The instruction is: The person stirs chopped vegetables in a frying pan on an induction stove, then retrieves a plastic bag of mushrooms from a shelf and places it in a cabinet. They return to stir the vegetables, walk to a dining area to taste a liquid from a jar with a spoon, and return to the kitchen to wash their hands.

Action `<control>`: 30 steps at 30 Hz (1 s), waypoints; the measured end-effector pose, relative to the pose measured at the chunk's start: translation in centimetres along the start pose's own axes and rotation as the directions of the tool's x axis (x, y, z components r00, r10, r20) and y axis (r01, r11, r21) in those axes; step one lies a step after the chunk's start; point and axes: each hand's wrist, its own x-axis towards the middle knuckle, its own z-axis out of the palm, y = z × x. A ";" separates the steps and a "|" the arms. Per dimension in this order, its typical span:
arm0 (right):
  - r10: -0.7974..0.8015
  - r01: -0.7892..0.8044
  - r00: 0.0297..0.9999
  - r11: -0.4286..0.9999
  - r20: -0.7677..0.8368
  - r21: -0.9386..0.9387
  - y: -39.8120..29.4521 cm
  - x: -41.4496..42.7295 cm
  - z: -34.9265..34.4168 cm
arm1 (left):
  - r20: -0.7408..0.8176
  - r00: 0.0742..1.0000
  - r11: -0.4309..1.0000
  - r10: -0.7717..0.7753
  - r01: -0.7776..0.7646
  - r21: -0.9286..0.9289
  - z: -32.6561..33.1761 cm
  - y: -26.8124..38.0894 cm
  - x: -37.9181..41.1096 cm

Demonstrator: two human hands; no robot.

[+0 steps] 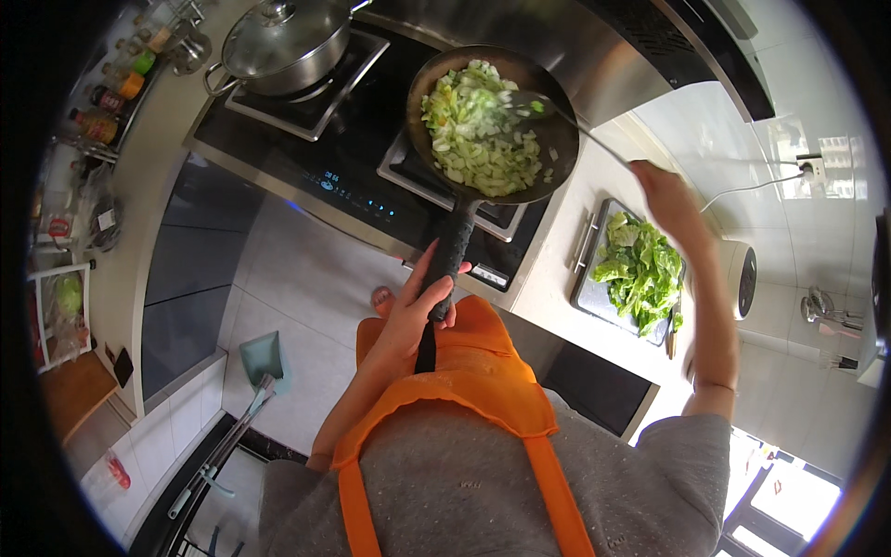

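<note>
A dark frying pan is over the right burner of the stove, with chopped pale-green leafy vegetables in its left and lower part. My left hand is closed around the pan's black handle. From the right, my right hand grips the end of a metal spatula; the blade lies inside the pan, blurred, by the vegetables. Below my right forearm, torn lettuce leaves lie on a cutting board, and a knife rests at the board's edge, partly hidden.
A lidded steel pot stands on the left burner of the black glass stove. Sauce bottles line a rack at far left. The range hood is at upper right. A white appliance stands beyond the cutting board.
</note>
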 end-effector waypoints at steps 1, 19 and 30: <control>0.020 -0.021 1.000 0.999 0.017 0.050 0.6 0.5 -1.4 | 0.002 1.000 1.000 0.009 -0.009 0.000 -0.1 -0.1 -0.1; -0.220 0.205 0.975 0.949 -0.038 -0.239 -3.0 -3.6 -5.8 | 0.059 0.996 0.994 -0.074 0.078 -0.072 0.2 0.7 0.5; -0.039 0.081 0.993 0.904 0.107 -0.419 -1.3 -5.0 -1.6 | 0.113 0.791 0.795 -0.602 0.606 -0.007 0.4 3.5 8.1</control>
